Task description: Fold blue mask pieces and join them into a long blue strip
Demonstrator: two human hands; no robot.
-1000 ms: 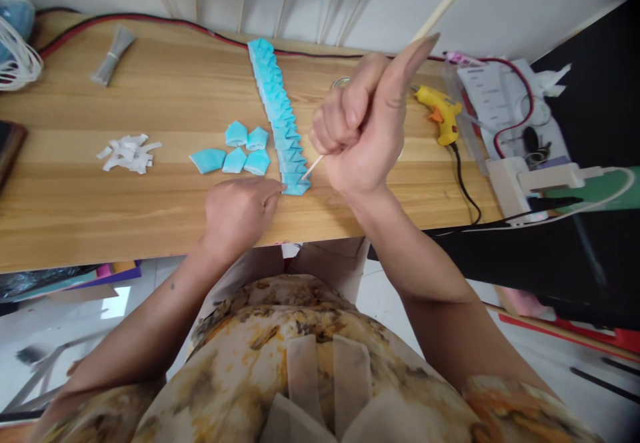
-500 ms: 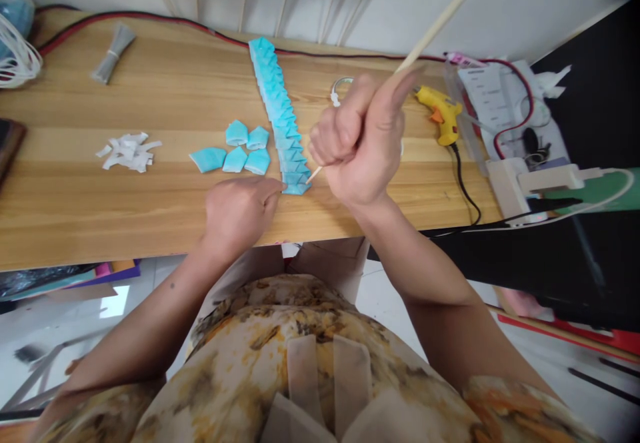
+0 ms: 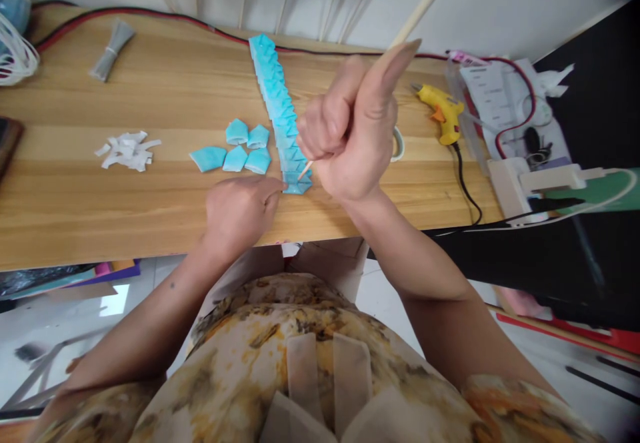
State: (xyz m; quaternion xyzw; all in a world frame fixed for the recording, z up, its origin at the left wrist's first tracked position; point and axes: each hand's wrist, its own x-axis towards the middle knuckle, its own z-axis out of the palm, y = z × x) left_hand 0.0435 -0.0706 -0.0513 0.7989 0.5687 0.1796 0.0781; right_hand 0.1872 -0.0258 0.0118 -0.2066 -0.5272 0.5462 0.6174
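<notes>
A long strip of overlapping blue folded pieces (image 3: 281,110) runs from the back of the table toward me. My left hand (image 3: 241,208) is closed, its fingertips pinching the strip's near left corner. My right hand (image 3: 353,130) is wrapped round a wooden stick (image 3: 425,4), thumb pointing up along it. The stick slants down to the left, and its thin lower tip is at the strip's nearest piece. Left of the strip lie several loose blue folded pieces (image 3: 236,159).
White paper scraps (image 3: 131,151) and a bundle of grey ties (image 3: 113,51) lie to the left. A tape roll (image 3: 398,144) is partly behind my right hand. Farther right are a yellow glue gun (image 3: 441,113) and a power strip (image 3: 515,186). A red-black cable (image 3: 175,22) runs along the back.
My right hand has shifted slightly left, carrying the stick's lower tip left across the nearest piece. More of the tape roll shows now. My left hand stays in place.
</notes>
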